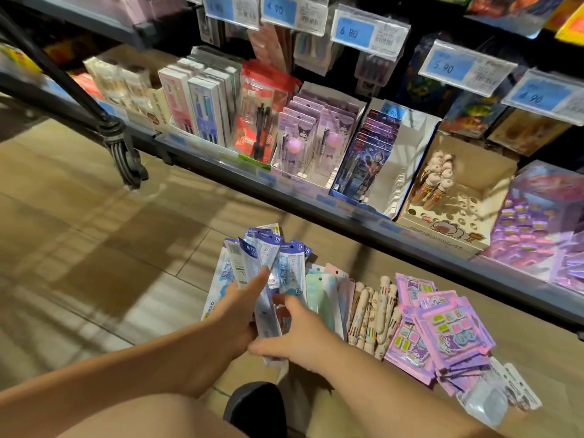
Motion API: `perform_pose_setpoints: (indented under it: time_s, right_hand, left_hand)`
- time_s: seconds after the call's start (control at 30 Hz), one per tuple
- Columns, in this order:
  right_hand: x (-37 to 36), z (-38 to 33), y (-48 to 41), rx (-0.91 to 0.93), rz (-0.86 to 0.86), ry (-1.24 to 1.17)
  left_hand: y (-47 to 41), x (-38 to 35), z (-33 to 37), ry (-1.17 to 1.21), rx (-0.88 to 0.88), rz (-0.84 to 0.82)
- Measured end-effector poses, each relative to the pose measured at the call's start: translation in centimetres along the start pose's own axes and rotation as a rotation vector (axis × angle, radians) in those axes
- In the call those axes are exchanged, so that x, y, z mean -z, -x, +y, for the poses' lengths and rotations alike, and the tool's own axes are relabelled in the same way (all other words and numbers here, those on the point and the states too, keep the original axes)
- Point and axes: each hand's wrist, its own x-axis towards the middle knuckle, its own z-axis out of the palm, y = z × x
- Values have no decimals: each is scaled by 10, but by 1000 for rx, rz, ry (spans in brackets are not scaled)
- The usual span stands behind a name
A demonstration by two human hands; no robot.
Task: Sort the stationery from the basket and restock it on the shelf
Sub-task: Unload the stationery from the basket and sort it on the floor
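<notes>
My left hand (pixel 237 314) holds a fanned bunch of blue-and-white ruler packs (pixel 268 263) above the floor, thumb across their front. My right hand (pixel 295 335) grips the lower ends of the same packs. On the floor to the right lie pastel holographic packs (pixel 322 298), a row of cream cartoon pens (pixel 373 314) and a heap of purple sticker packs (pixel 442 330). The bottom shelf (pixel 316 200) beyond holds boxes of pen sets, purple pom-pom pens (pixel 303 137) and blue hero-print packs (pixel 366 159).
A black cart frame with a wheel (pixel 126 156) stands at the left on the tiled floor. A cardboard display box (pixel 458 197) with a few cream pens sits on the shelf. Blue price tags (pixel 354 31) hang above. Clear packs (pixel 499 393) lie at the lower right.
</notes>
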Motion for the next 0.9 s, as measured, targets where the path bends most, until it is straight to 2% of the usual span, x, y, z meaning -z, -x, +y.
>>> perform_pose_setpoints:
  time_s: [0.1,0.2,0.3,0.5,0.6,0.7,0.77,0.9]
  right_hand:
    - [-3,3,-6,-25,40,-65]
    - [2,8,-13,-84,57,-371]
    - [9,10,-14,-126,10,-526]
    - [15,5,-31,-80,104,-549]
    - [26,-1,-29,-126,201,-404]
    - [32,13,-27,-144,256,-254]
    - [29,16,-23,-157,213,-373]
    - [34,11,-13,-176,168,-707]
  left_hand:
    - [-2,-4,3,49,41,14]
    - [-8,-3,6,43,62,-8]
    - [-10,2,10,35,51,2]
    - [-14,10,18,24,-47,37]
    - [-11,11,22,-31,-108,45]
    - [-11,9,20,-174,-109,51]
    - [-11,6,15,-275,-135,44]
    - [-3,-10,-3,-602,-187,-127]
